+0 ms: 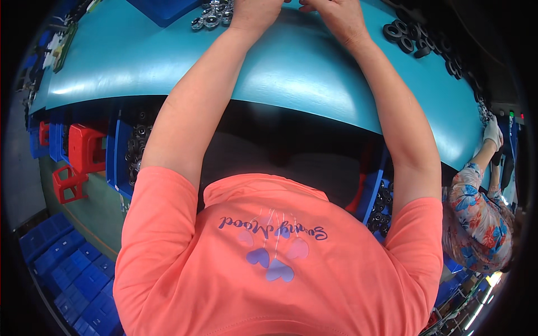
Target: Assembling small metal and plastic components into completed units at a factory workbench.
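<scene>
Both hands reach over the blue-green table [302, 61] and are cut off by the top edge of the head view. My left hand [258, 12] looks curled inward beside a cluster of shiny metal and black round parts [212, 18]. Facing it across a small gap, my right hand [338, 17] has its visible fingers bent toward the left one. Both hands look closed; whatever they hold lies beyond the frame. Black rings [404, 36] lie on the table to the right of my right hand.
A blue tray [162, 11] sits at the far left. Bins of black round parts [137, 145] are under the table. Red stools [85, 148] and stacked blue crates [70, 269] stand at left. At right, a co-worker's gloved hand [493, 133] touches small parts on the table.
</scene>
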Tool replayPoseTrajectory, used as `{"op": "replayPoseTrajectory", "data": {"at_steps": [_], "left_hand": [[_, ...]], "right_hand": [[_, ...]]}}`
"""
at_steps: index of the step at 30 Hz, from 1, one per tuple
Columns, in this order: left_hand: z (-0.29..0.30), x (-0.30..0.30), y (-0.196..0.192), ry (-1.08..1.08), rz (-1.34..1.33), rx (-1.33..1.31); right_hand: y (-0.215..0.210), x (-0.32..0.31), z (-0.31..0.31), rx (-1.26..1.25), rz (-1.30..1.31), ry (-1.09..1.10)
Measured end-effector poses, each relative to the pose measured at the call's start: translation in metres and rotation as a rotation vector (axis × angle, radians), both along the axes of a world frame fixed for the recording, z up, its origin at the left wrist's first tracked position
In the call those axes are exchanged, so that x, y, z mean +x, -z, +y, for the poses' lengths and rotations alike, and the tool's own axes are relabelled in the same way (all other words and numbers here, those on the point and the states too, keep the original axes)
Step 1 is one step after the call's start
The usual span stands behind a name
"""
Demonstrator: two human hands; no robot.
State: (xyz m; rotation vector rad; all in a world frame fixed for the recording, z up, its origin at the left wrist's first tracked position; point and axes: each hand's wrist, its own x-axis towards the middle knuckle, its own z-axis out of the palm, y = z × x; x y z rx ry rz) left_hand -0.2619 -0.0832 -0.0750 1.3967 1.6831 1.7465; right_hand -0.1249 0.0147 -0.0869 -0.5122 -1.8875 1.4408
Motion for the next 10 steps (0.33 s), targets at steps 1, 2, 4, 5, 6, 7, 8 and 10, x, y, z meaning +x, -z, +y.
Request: {"op": "replayPoseTrajectory", "data": {"at_steps": [1, 2, 4, 5, 6, 7, 8, 10], "left_hand": [[0.001, 0.0, 0.001, -0.006, -0.005, -0.003], [0.001, 0.0, 0.002, -0.004, -0.018, -0.019], [0.003, 0.001, 0.0, 0.006, -0.04, -0.053], [-0.002, 0.006, -0.01, -0.008, -0.172, -0.233], [0.002, 0.006, -0.006, 0.031, -0.118, -0.149], [0.006, 0.004, -0.001, 0.072, -0.063, -0.063], [0.009, 0.003, 0.003, 0.114, -0.009, 0.022], [0.013, -0.002, 0.007, 0.116, -0.046, -0.042]], "right_hand": [[0.001, -0.001, -0.001, -0.076, 0.013, -0.001], [0.001, -0.003, -0.001, -0.152, 0.025, 0.0], [0.002, -0.002, 0.003, -0.239, 0.063, -0.015], [0.003, -0.001, 0.006, -0.251, 0.089, -0.029], [0.003, 0.001, 0.01, -0.262, 0.116, -0.043], [0.003, 0.002, 0.012, -0.257, 0.11, -0.037], [0.003, 0.001, 0.014, -0.252, 0.104, -0.03], [0.005, 0.002, 0.019, -0.251, 0.098, -0.013]]}}
